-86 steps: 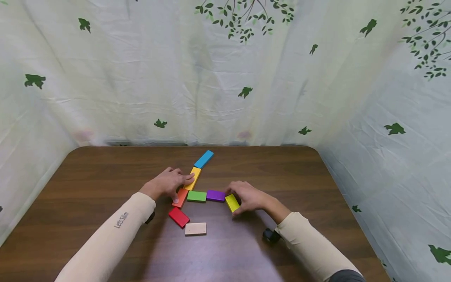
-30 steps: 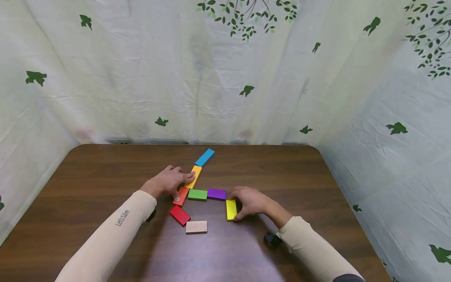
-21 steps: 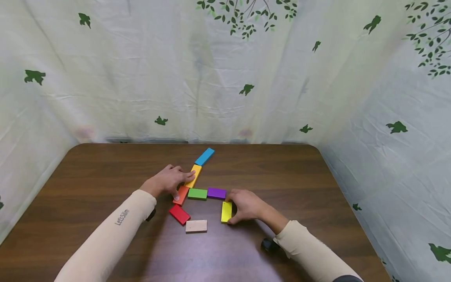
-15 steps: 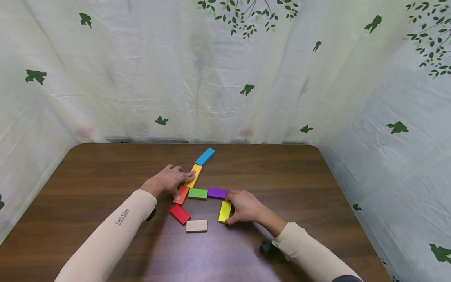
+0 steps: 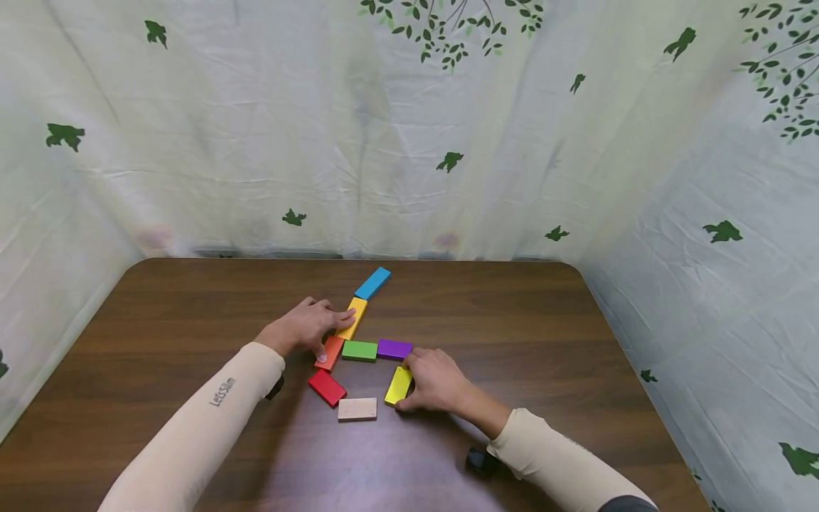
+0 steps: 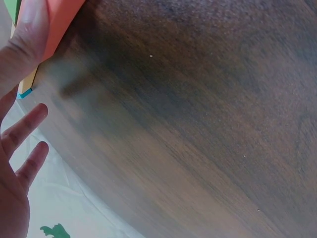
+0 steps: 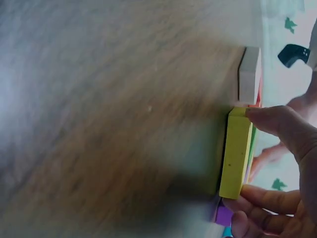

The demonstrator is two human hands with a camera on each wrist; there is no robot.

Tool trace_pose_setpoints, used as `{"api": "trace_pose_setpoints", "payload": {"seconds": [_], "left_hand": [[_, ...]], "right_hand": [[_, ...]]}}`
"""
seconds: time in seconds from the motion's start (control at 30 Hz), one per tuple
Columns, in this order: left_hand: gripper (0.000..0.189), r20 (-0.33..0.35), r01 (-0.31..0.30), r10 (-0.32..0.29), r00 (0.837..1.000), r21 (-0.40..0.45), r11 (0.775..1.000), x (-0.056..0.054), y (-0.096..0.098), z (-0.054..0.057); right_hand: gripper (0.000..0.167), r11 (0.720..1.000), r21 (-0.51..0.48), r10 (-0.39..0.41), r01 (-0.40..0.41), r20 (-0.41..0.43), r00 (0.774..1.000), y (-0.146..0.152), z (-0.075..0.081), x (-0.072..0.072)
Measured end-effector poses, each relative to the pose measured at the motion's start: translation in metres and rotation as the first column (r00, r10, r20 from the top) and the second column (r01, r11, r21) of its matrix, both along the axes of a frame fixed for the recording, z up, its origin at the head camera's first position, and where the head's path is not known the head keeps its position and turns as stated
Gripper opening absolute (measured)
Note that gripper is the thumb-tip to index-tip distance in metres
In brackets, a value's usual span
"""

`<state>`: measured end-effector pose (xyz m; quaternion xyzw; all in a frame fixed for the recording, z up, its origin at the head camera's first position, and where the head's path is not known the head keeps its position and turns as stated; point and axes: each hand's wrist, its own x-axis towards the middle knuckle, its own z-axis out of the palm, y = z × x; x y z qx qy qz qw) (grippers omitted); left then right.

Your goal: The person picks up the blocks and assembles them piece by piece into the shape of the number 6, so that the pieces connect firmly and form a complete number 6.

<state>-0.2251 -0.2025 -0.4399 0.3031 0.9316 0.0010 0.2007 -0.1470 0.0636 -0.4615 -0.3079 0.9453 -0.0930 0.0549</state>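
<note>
With thumb and fingertips at its two ends, my right hand point(image 5: 438, 384) pinches a yellow wooden block point(image 5: 398, 386), plain too in the right wrist view point(image 7: 235, 156). It stands slanted below the right end of a purple block point(image 5: 394, 348), right of a bare-wood block point(image 5: 357, 409). My left hand point(image 5: 303, 328) rests its thumb on an orange block point(image 5: 334, 347) and a straight finger on an amber block point(image 5: 358, 306); its other fingers spread loosely. A green block point(image 5: 360, 350) lies between the orange and purple ones. The red block point(image 5: 327, 387) sits below the orange.
A blue block point(image 5: 372, 283) extends the line beyond the amber one. All lie on a dark brown wooden table point(image 5: 192, 306). A pale curtain point(image 5: 243, 142) with green leaf prints hangs behind the table and along its sides.
The right hand has carried the yellow block left and slightly toward the person, turning it to slant the other way, closer to the bare-wood block. The left hand has stayed in place.
</note>
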Motion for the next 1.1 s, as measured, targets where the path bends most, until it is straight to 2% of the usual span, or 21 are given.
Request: {"api": "trace_pose_setpoints", "payload": {"seconds": [0.53, 1.1], "left_hand": [[0.088, -0.009, 0.0, 0.0, 1.0, 0.002, 1.0, 0.0001, -0.0014, 0.0009], [0.089, -0.004, 0.002, -0.002, 1.0, 0.0, 1.0, -0.0005, -0.0011, -0.001]], "right_hand": [[0.056, 1.0, 0.0, 0.007, -0.007, -0.041, 0.999, -0.0078, 0.0003, 0.0062], [0.058, 1.0, -0.009, -0.019, 0.019, -0.017, 1.0, -0.0086, -0.0002, 0.01]]}}
